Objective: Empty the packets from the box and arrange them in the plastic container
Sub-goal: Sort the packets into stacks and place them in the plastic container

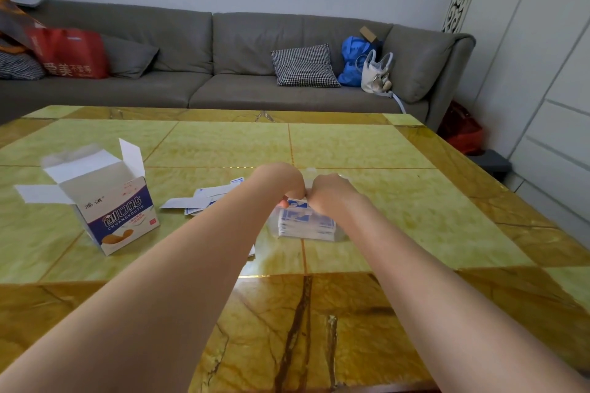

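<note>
— What was the room like?

— A glossy yellow-green marble-patterned table (367, 143) with brown veined borders stood before a long grey sofa (223, 51). On the sofa lay a black-and-white checked cushion (303, 65), a red shopping bag (68, 53), a blue bag (352, 60) and a white handbag (375, 72).

— And on the table?

— At the left stood the white-and-navy cardboard box (118, 217), upright, its top flaps open. Loose white-and-blue paper packets (198, 198) lay scattered between the box and the hands, partly hidden behind the left forearm. Right of them sat the clear plastic container (340, 236), with a stack of packets (306, 223) inside it.

— The hands?

— Both arms reached forward. The left hand (281, 182) and right hand (332, 193) met knuckle to knuckle above the container, fingers curled down onto the top of the stack, apparently pinching the uppermost packets.
</note>
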`<state>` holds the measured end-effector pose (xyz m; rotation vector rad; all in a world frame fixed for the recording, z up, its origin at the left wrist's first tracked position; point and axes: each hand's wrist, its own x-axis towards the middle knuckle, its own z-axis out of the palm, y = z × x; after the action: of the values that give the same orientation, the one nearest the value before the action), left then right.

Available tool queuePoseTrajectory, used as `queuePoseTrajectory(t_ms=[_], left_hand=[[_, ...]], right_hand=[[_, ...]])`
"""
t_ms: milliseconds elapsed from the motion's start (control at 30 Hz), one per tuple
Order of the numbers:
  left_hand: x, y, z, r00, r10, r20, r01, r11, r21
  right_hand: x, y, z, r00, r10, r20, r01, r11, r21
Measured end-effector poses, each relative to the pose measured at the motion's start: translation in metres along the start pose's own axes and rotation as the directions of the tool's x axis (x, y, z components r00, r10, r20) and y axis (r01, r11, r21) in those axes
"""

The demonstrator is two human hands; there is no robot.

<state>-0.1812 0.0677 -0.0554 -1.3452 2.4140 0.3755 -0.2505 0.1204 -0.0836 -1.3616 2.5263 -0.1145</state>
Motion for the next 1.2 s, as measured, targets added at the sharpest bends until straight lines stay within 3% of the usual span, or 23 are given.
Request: queuePoseTrajectory(t_ms=[100, 233, 400, 500, 633, 767, 933, 1033, 1100, 1200], left_hand=[[-0.003, -0.001, -0.004, 1.0, 0.006, -0.015, -0.007, 0.996, -0.084], [-0.013, -0.014, -0.021, 0.961, 0.089, -0.26, -0.103, 0.994, -0.041], [-0.033, -0.048, -0.029, 0.914, 0.101, -0.394, -0.106, 0.994, 0.009], [-0.044, -0.083, -0.012, 0.932, 0.045, -0.36, -0.054, 0.998, -0.015], [-0.06, -0.125, 0.029, 0.98, -0.018, -0.196, 0.006, 0.998, -0.06], [-0.059, -0.14, 0.063, 0.982, 0.022, -0.186, -0.03, 0.999, -0.043], [-0.052, -0.138, 0.081, 0.96, -0.019, -0.281, -0.085, 0.932, -0.353], [-0.052, -0.143, 0.091, 0.954, -0.09, -0.287, -0.115, 0.772, -0.625], [-0.057, -0.148, 0.096, 0.937, -0.128, -0.326, -0.153, 0.689, -0.708], [-0.066, -0.156, 0.097, 0.914, -0.153, -0.376, -0.212, 0.61, -0.763]], right_hand=[[-0.006, -0.001, -0.005, 1.0, -0.004, -0.023, 0.004, 1.0, -0.007], [-0.023, -0.009, -0.032, 0.982, -0.051, -0.18, 0.056, 0.998, 0.021], [-0.047, -0.043, -0.043, 0.928, -0.235, -0.287, 0.289, 0.943, 0.162], [-0.064, -0.064, -0.014, 0.898, -0.389, -0.206, 0.428, 0.879, 0.211], [-0.078, -0.076, 0.04, 0.889, -0.457, -0.006, 0.455, 0.884, 0.108], [-0.079, -0.08, 0.076, 0.872, -0.487, -0.052, 0.487, 0.873, -0.01], [-0.072, -0.085, 0.088, 0.867, -0.455, -0.202, 0.467, 0.884, 0.018], [-0.07, -0.086, 0.088, 0.824, -0.489, -0.285, 0.505, 0.863, -0.019], [-0.069, -0.085, 0.086, 0.807, -0.49, -0.329, 0.519, 0.855, -0.002], [-0.066, -0.084, 0.077, 0.87, -0.378, -0.315, 0.449, 0.872, 0.193]])
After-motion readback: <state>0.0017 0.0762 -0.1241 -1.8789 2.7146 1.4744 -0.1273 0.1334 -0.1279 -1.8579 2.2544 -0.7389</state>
